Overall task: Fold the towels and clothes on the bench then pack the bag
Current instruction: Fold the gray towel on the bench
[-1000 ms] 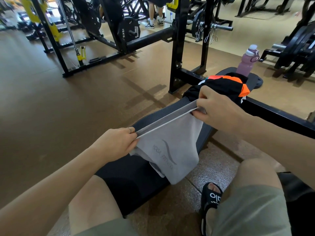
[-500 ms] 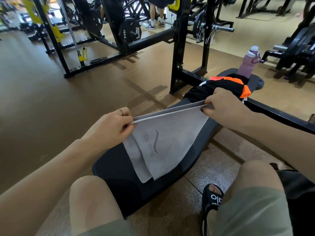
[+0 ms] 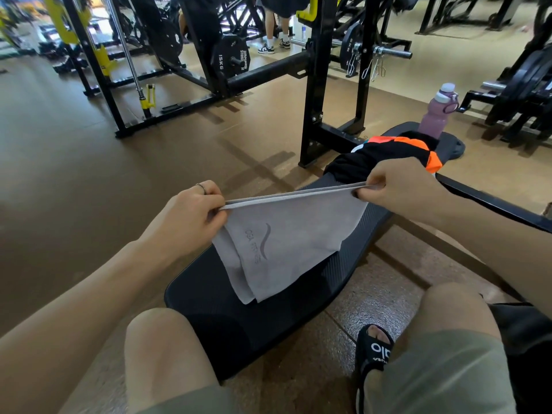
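A grey towel (image 3: 286,237) is held above the black bench (image 3: 227,318), folded in half, with its doubled upper edge stretched tight between the two hands. The left end of this edge is pinched by the left hand (image 3: 191,213), whose thumb and curled fingers are closed on the cloth; a thin ring (image 3: 202,187) is seen on one finger. The right end is pinched in the same way by the right hand (image 3: 397,186), the fingers being bent around the edge. The lower part of the towel hangs down, and its bottom corner is laid on the bench pad. A pale printed logo (image 3: 260,243) is visible on the front layer.

Farther along the bench, just behind the right hand, a black garment with orange panels (image 3: 388,153) is placed in a loose heap. A pink bottle with a white cap (image 3: 436,113) is set upright near the far end of the bench, beyond the garment. The knees of the person are seen on both sides of the near end of the bench, and a black sandal (image 3: 375,351) is worn on the right foot. Black racks with weight plates (image 3: 231,59) are standing on the brown floor behind.
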